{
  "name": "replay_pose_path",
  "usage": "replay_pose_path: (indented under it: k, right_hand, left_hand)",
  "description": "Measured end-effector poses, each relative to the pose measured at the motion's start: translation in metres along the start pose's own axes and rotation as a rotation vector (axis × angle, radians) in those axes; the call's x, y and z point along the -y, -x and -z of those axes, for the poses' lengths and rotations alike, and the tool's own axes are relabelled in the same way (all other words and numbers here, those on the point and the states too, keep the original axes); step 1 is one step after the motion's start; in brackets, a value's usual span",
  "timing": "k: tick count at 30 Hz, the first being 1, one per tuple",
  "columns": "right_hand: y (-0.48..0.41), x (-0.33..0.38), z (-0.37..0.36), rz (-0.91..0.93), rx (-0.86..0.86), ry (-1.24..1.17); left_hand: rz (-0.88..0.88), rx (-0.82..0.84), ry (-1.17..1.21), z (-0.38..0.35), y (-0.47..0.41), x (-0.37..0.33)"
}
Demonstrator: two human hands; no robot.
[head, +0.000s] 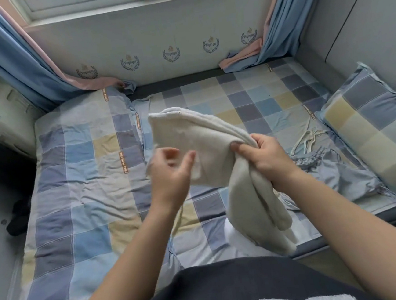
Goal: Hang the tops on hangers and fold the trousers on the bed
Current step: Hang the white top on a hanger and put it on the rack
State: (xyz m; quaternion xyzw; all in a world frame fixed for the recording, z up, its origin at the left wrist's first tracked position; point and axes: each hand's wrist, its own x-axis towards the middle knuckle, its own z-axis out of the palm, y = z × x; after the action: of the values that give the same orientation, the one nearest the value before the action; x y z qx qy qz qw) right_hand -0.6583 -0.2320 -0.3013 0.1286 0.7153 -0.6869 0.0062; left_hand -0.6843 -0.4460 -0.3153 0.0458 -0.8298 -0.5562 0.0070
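Observation:
A cream-white garment point(206, 146), partly folded, hangs in the air above the checked bed point(78, 186). My right hand point(263, 155) grips its bunched middle, and the lower part droops toward the bed's near edge. My left hand point(169, 170) is blurred at the garment's left edge; its fingers are half curled and I cannot tell whether they pinch the cloth. A blue-grey garment point(336, 172) with white drawstrings lies crumpled on the bed to the right.
A checked pillow point(376, 131) leans at the right side by a grey padded wall point(354, 23). A folded checked quilt covers the bed's left half. Blue and pink curtains point(23, 58) hang at both back corners. A dark item point(19, 217) lies at the left bed edge.

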Motion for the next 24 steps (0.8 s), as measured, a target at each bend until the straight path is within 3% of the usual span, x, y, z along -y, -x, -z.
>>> replay_pose_path:
  k: [3, 5, 8, 11, 15, 19, 21, 24]
  right_hand:
    - [-0.001, 0.021, -0.006, -0.005, -0.051, -0.141]
    - [-0.001, 0.032, -0.011, -0.004, -0.051, -0.187]
    - [-0.003, 0.042, -0.013, 0.006, -0.07, -0.194]
    - [-0.007, 0.046, -0.001, -0.016, -0.097, -0.215]
    - [-0.015, 0.037, 0.035, -0.042, -0.205, -0.163]
    - [-0.026, 0.011, 0.067, -0.131, -0.377, 0.071]
    - [-0.024, 0.003, 0.062, -0.201, -0.304, 0.283]
    - [-0.003, 0.006, 0.026, -0.118, -0.057, 0.439]
  left_hand:
    - [0.129, 0.532, 0.075, -0.019, 0.023, -0.012]
    - [0.111, 0.648, 0.066, -0.034, 0.034, -0.011]
    - [-0.042, 0.491, 0.084, -0.047, 0.029, -0.006]
    - [-0.099, 0.455, 0.072, -0.036, 0.015, -0.001]
    - [0.019, 0.252, 0.138, -0.01, 0.0, 0.012]
    - [0.212, 0.024, 0.318, 0.012, -0.012, 0.014]
    - [0.249, 0.038, 0.365, 0.016, -0.012, 0.006]
    - [0.313, 0.06, 0.411, 0.011, -0.011, -0.009]
